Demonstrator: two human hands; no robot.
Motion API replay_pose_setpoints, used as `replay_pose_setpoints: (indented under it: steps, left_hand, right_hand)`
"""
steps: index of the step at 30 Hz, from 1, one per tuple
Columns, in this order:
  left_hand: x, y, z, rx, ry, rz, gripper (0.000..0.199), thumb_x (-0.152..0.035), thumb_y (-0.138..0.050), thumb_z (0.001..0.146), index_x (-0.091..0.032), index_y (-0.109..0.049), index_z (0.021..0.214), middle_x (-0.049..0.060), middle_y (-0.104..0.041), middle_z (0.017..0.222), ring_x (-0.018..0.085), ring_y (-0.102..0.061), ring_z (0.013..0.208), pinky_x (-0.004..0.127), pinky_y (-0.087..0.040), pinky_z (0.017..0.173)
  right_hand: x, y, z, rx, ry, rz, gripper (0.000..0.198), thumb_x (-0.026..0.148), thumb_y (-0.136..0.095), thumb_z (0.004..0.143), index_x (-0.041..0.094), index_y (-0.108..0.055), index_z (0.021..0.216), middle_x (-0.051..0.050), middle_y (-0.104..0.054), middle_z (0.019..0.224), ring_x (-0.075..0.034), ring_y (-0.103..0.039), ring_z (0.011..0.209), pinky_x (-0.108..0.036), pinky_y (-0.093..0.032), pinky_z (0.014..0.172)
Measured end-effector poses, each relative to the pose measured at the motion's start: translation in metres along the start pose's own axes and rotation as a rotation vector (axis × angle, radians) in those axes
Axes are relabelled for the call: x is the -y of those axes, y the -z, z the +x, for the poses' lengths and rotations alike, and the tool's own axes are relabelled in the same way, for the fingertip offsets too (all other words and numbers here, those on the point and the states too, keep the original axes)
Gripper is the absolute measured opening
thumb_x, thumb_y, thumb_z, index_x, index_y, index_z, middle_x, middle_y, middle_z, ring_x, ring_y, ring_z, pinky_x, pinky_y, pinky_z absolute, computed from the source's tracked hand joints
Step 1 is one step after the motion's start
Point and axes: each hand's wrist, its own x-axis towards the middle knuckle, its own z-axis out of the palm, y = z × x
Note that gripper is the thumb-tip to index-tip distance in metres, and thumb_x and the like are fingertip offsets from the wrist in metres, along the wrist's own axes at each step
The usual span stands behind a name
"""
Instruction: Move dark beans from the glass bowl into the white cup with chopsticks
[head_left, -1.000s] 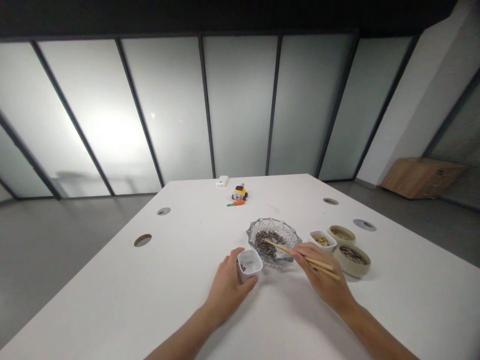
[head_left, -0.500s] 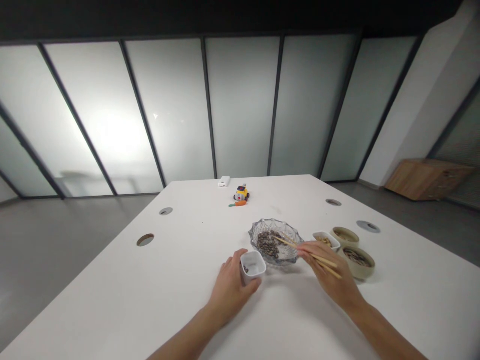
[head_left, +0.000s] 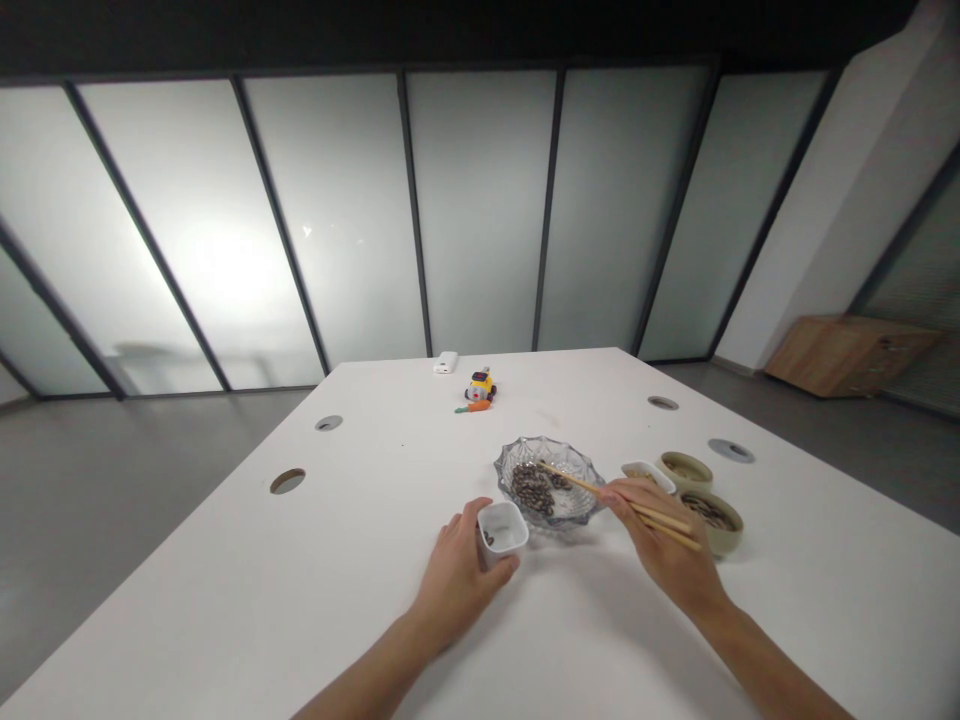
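My left hand (head_left: 459, 575) is closed around a small white square cup (head_left: 504, 528), which has a few dark bits inside. A pair of wooden chopsticks (head_left: 574, 481) is gripped in my right hand (head_left: 667, 555). Their tips reach into a clear glass bowl (head_left: 506, 455) with a scalloped rim. Dark seeds or beans (head_left: 532, 490) lie heaped in that bowl, mostly on its left side. Whether the tips pinch a piece is too small to tell. The cup stands just in front of the bowl, to its left.
Right of the glass bowl are a white dish (head_left: 664, 479), partly hidden by my right hand, and two olive-green bowls, one farther (head_left: 694, 478) and one nearer (head_left: 726, 540). A toy vehicle (head_left: 480, 386), a toy carrot (head_left: 475, 407) and a white box-shaped device (head_left: 445, 363) lie farther back.
The chopstick tips have shifted slightly left and away from me within the glass bowl, and dark pieces there have moved. My left hand still holds the cup.
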Motion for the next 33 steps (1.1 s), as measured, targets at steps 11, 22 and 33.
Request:
replay_pose_setpoints:
  steps: [11, 22, 33]
  left_hand:
    - [-0.001, -0.001, 0.0, -0.009, 0.015, -0.002, 0.063, -0.029, -0.076, 0.082, -0.024, -0.056, 0.142, 0.01, -0.072, 0.133, 0.03, -0.065, 0.122, 0.041, -0.048, 0.109]
    - [0.0, -0.001, 0.001, -0.012, 0.029, 0.007, 0.064, -0.03, -0.077, 0.081, -0.025, -0.056, 0.142, 0.01, -0.072, 0.131, 0.03, -0.065, 0.121, 0.041, -0.048, 0.108]
    - [0.0, -0.001, 0.0, -0.003, 0.012, -0.002, 0.064, -0.029, -0.076, 0.082, -0.024, -0.055, 0.142, 0.01, -0.07, 0.134, 0.031, -0.062, 0.125, 0.042, -0.045, 0.111]
  right_hand:
    - [0.014, 0.006, 0.009, -0.11, -0.393, 0.47, 0.03, 0.057, -0.075, 0.094, 0.029, -0.083, 0.089, -0.005, -0.083, 0.091, -0.023, -0.082, 0.075, -0.042, -0.072, 0.077]
    - [0.016, 0.009, 0.018, -0.171, -0.569, 0.73, 0.032, 0.056, -0.087, 0.083, 0.025, -0.082, 0.079, -0.004, -0.083, 0.089, -0.024, -0.083, 0.08, -0.04, -0.074, 0.075]
    - [-0.01, 0.003, 0.006, -0.066, -0.375, 0.322, 0.023, 0.045, -0.077, 0.095, 0.026, -0.085, 0.084, -0.007, -0.086, 0.088, -0.028, -0.083, 0.064, -0.035, -0.072, 0.06]
